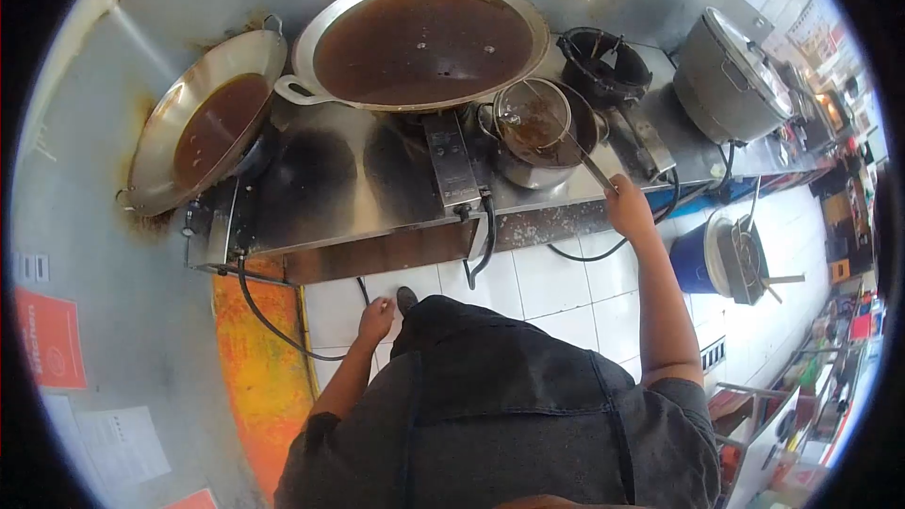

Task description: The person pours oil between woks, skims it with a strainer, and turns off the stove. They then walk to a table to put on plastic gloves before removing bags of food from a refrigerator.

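Observation:
My right hand point(629, 207) is closed round the handle of a round strainer point(533, 115). The strainer's bowl lies over the mouth of a silver pot point(539, 172), with brown matter in it. My left hand point(377, 319) hangs low beside my body, away from the stove, its fingers curled; whether they hold anything is too small to tell. Behind the pot, a wide two-handled pan point(424, 42) holds dark brown liquid. A second pan point(222, 127), tilted in view at the left, also holds brown liquid.
A black burner point(605, 66) and a large lidded pot point(731, 80) stand to the right on the steel counter point(372, 217). Hoses hang from its front edge. A blue bucket point(693, 259) with utensils on top stands on the tiled floor at the right.

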A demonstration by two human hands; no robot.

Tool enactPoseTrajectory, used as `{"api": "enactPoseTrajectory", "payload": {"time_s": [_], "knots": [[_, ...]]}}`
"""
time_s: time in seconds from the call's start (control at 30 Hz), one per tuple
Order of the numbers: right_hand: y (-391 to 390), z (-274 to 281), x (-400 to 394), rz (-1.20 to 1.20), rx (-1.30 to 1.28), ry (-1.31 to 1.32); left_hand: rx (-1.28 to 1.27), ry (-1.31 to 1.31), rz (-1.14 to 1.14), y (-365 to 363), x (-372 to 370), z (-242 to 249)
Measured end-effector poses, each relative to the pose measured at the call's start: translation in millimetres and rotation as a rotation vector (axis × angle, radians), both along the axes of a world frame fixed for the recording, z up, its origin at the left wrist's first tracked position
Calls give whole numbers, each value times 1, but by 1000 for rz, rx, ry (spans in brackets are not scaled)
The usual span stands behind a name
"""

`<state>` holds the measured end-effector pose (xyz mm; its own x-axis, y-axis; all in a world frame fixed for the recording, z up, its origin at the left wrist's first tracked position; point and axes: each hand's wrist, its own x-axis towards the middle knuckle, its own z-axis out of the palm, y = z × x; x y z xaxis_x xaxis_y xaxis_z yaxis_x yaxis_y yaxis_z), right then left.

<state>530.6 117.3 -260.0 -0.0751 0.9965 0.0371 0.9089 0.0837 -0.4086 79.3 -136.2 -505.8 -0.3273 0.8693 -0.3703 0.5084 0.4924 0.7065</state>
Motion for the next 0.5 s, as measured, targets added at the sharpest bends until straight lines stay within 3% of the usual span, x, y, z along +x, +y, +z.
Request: {"api": "enactPoseTrajectory", "payload": {"time_s": [0.07, 0.13, 0.17, 0.23, 0.5], "knots": [[-9, -7, -2, -23, 61, 82, -62, -33, 30, -26, -18, -8], [-18, -12, -4, -22, 47, 130, 0, 227, -113, -47, -32, -16], [-22, -14, -4, -18, 38, 172, -2, 230, -118, -53, -37, -15], [-26, -29, 0, 2, 55, 208, -277, 234, -104, -63, -41, -2], [-42, -42, -6, 12, 75, 338, -371, 202, -135, -79, -61, -25]]}}
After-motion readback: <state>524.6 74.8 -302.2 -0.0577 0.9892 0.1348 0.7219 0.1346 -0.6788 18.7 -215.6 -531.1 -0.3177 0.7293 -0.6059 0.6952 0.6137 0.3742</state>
